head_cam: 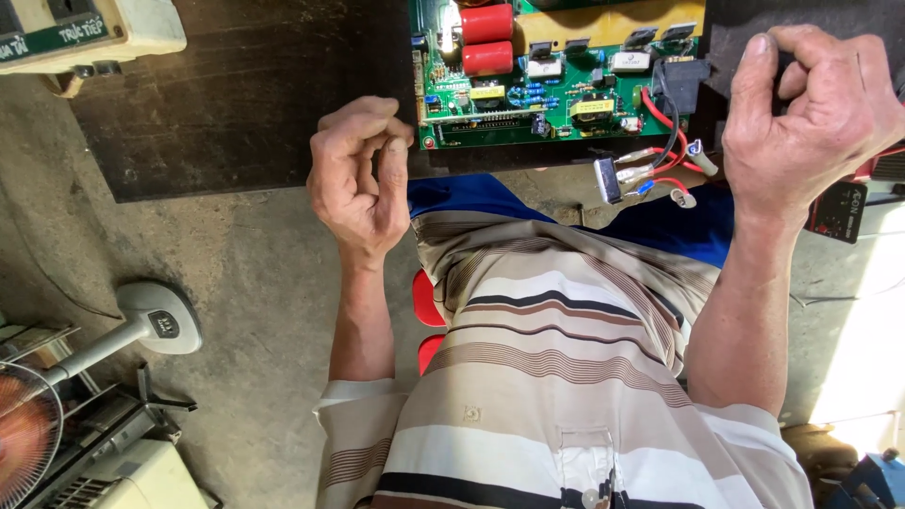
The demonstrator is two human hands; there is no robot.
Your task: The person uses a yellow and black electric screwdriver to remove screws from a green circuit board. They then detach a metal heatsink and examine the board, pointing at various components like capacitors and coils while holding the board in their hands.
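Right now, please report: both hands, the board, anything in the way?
Left hand curled, empty, beside green circuit board. Right hand closed on something dark, unclear. Loose wires hang off board edge.

This looks like a small electronics repair workshop, rough and well used. A bare green printed circuit board [556,75] with red cylindrical capacitors [486,38] and loose red and black wires ending in crimped connectors [660,170] lies open on a dark, scuffed wooden worktable [245,104]. The floor is stained grey concrete [236,283]. A standing electric fan with a grey round base [156,320] sits beside worn cream-coloured machine casings [123,476], and a beige appliance housing [85,33] rests at the table's corner.
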